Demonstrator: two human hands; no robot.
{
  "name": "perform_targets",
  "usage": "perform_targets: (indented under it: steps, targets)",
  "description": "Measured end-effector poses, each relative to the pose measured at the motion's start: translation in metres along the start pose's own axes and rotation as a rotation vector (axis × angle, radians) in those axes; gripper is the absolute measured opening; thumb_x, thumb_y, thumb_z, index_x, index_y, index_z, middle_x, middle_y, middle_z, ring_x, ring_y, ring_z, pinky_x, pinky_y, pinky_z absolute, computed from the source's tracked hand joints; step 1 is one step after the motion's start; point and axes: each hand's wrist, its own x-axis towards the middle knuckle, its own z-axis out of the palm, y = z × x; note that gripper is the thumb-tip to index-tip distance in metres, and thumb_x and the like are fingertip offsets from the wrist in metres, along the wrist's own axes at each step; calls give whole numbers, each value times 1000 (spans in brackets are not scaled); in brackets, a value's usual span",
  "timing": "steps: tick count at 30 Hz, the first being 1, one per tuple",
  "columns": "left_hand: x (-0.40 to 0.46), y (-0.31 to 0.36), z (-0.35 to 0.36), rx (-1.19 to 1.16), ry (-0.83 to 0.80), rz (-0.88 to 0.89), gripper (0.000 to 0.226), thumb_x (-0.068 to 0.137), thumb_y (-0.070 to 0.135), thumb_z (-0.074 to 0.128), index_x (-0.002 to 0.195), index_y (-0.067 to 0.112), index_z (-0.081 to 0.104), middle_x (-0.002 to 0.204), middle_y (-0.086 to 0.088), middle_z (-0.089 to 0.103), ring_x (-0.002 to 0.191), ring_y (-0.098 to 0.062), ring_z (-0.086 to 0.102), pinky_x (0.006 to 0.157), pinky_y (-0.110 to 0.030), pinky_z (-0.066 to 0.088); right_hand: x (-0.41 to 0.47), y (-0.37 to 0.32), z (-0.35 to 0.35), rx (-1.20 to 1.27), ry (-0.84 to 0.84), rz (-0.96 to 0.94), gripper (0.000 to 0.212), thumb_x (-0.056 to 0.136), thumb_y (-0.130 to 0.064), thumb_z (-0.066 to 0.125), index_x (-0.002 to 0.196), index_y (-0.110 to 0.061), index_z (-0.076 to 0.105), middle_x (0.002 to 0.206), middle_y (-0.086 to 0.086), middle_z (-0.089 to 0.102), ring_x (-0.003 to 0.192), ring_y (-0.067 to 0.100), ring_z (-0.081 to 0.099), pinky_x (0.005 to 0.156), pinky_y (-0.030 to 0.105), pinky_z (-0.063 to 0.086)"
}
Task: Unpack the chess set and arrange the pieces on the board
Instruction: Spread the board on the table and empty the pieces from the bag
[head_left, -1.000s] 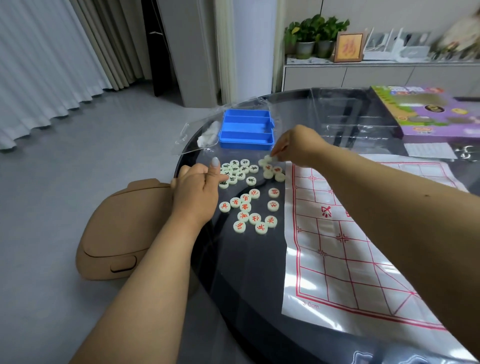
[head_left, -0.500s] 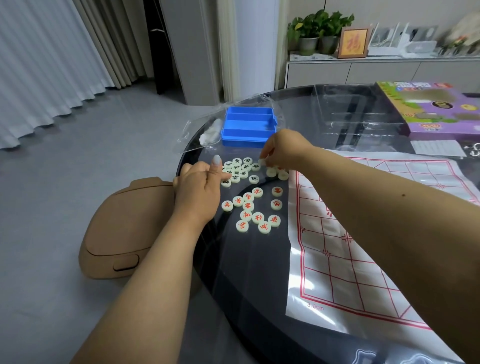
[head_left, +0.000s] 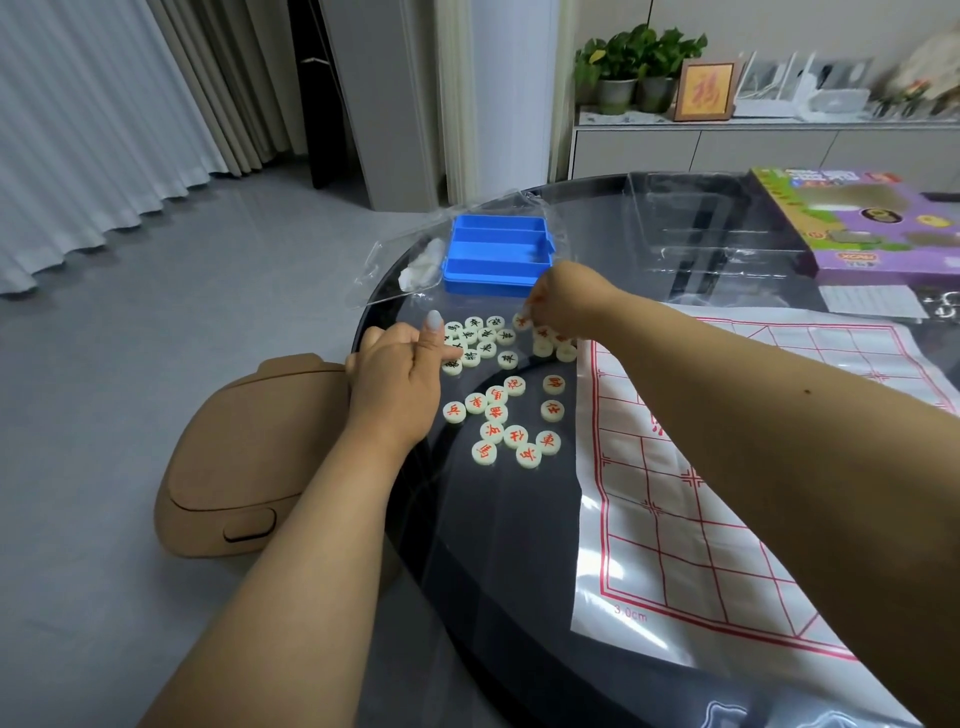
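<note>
My right hand (head_left: 563, 304) pinches a red piece (head_left: 521, 320) beside the blue tray (head_left: 496, 257) for sorting; left hand (head_left: 402, 371) loosely curled, holding nothing.

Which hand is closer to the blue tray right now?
Right. The right hand sits just in front of the blue tray; the left hand is farther back, at the table edge.

Round white pieces (head_left: 500, 415) are scattered on the dark table (head_left: 498, 571) beside the board sheet (head_left: 727, 519); one piece is pinched by the right hand (head_left: 569, 304).
</note>
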Motion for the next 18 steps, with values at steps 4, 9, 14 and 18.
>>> perform_targets:
  steps: [4,9,14,18]
  targets:
    - [0,1,0,3,-4,-3,82,90,69,9,92,22,76,79,28,52,99,-1,34,93,-24,16,0,3,1,4,54,-10,20,91,-22,58,99,-9,71,95,13,70,75,22,62,75,35,54]
    - [1,-1,0,2,8,3,85,86,71,5,92,23,76,80,28,52,99,-1,35,92,-23,16,-3,11,-5,-6,101,-35,21,90,-17,57,105,-11,71,105,9,68,94,24,63,87,36,53]
    - [1,1,0,0,21,8,90,81,72,1,92,23,76,79,28,52,99,-2,36,93,-24,17,-9,17,-18,6,109,-57,27,92,-11,54,113,-19,69,121,1,64,106,22,59,89,28,46]
    - [1,1,0,-2,20,7,90,81,72,1,92,23,76,79,28,52,98,-1,34,92,-23,17,-12,19,-13,-41,49,-70,30,87,-14,65,115,-21,67,119,3,63,102,22,60,88,30,49]
